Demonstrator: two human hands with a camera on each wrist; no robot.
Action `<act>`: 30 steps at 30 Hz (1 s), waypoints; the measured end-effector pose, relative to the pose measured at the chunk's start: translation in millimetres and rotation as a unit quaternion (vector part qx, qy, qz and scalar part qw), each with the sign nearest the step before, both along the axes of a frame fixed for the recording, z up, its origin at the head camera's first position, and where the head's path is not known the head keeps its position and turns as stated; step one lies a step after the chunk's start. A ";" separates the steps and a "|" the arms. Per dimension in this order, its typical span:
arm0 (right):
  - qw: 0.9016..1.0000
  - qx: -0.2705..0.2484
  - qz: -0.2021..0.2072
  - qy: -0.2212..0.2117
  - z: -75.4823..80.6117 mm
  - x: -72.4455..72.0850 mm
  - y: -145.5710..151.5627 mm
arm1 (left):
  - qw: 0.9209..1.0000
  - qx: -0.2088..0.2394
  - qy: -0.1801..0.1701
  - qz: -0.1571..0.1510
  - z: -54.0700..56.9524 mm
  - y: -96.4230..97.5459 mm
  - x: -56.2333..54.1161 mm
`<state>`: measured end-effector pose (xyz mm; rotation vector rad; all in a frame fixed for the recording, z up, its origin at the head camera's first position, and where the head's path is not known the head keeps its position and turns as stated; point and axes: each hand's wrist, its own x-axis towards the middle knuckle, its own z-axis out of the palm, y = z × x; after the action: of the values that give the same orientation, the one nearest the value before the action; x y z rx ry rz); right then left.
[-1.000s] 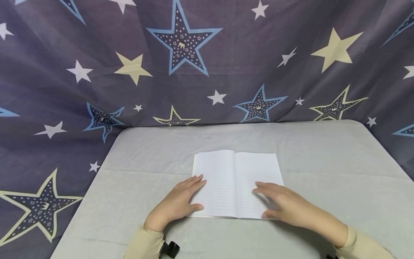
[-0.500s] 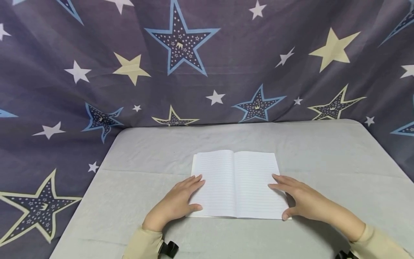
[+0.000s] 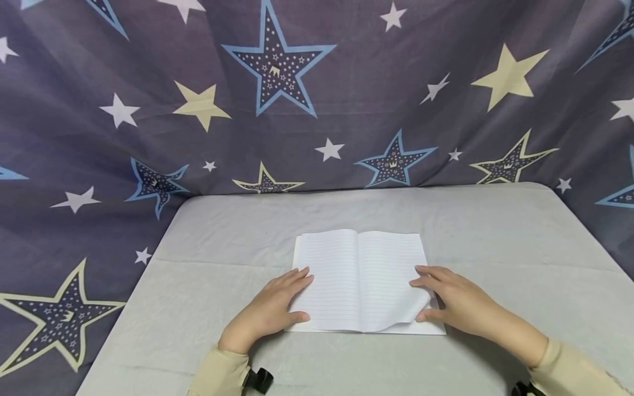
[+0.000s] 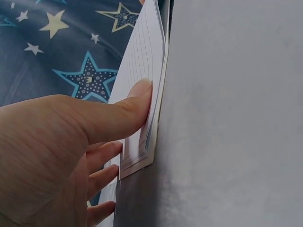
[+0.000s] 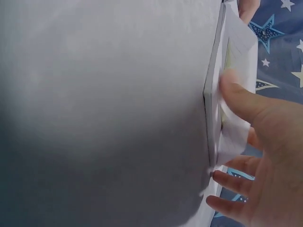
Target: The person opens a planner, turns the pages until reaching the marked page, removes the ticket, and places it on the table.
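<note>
An open notebook point(image 3: 332, 286) with lined white pages lies on the table. My left hand point(image 3: 272, 308) rests on its left side, fingers spread over the outer edge and thumb near the lower corner. In the left wrist view the left thumb point(image 4: 135, 101) presses on the page stack. My right hand point(image 3: 460, 300) is at the right side, fingertips over the page's outer edge. Its thumb point(image 5: 241, 99) touches the lower right part of the right-hand page point(image 3: 391, 280), whose corner curls up and inward, baring white paper point(image 3: 421, 328) underneath.
A pale grey cloth point(image 3: 238, 231) covers the table. Behind and to the left hangs a dark curtain point(image 3: 346, 71) patterned with stars. A black wrist device point(image 3: 260, 380) sits at my left sleeve point(image 3: 220, 374).
My right hand first moved right, off the page's middle to its outer edge. Since then its thumb has shifted inward and the lower right page corner has lifted and curled. The left hand stays put.
</note>
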<state>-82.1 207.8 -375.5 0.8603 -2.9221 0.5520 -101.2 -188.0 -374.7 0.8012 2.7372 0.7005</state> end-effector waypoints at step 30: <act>0.991 -0.050 0.098 -0.070 9.5 6.8 -108.1 | 0.998 -0.031 -0.024 0.040 8.1 -19.0 -3.3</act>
<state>-75.3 99.7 -365.9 1.1478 -2.9179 0.7953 -104.5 -207.0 -366.5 0.6571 2.7462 0.6386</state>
